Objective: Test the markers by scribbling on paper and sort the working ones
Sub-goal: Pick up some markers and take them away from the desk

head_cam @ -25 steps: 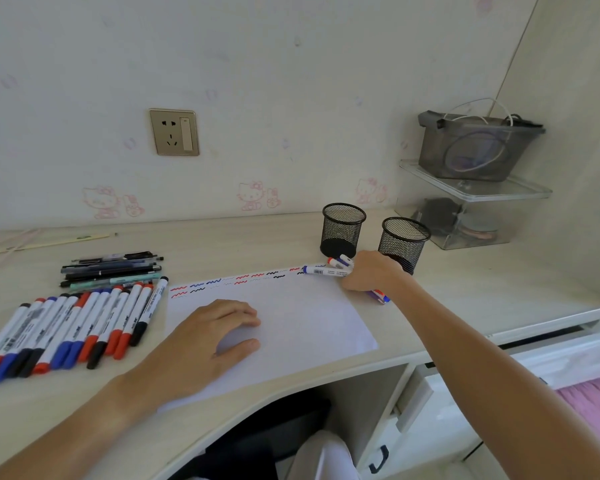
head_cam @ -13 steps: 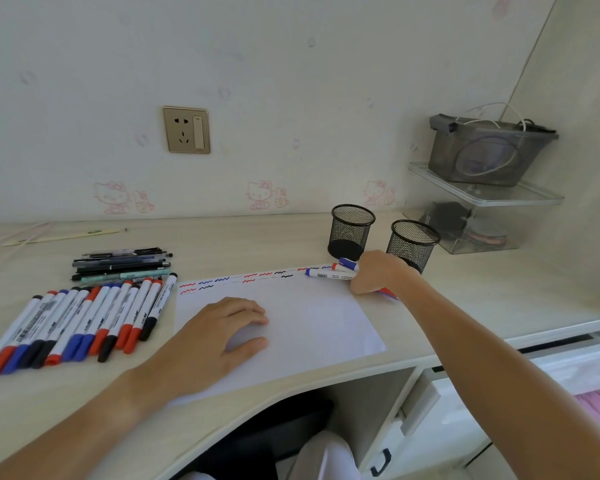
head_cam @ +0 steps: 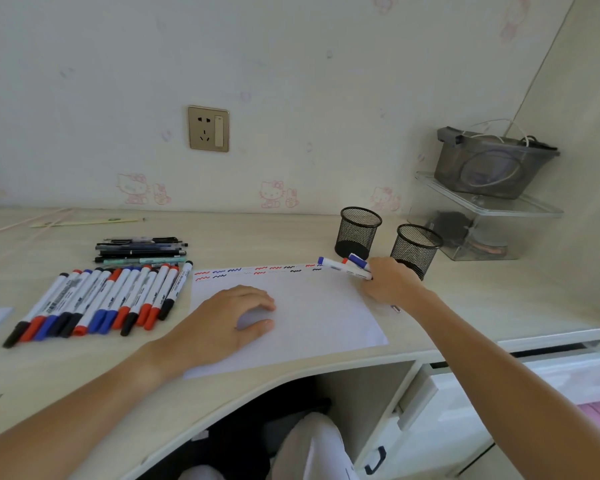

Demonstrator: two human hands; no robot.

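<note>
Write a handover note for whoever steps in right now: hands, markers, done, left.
Left hand: flat on the paper, pinning it.
Right hand: fingers curled round a few markers at the paper's far right corner, beside the two mesh cups.
Done: red, blue and black scribbles run along the paper's top edge.
Left: a row of capped markers lies left of the paper, pens behind it. Cup contents cannot be seen.

A child's bedroom study corner — cartoon-cat wallpaper point(head_cam: 272, 195), a pale wooden desk point(head_cam: 257, 237) with drawers point(head_cam: 465, 410), a wall socket point(head_cam: 208, 128).
</note>
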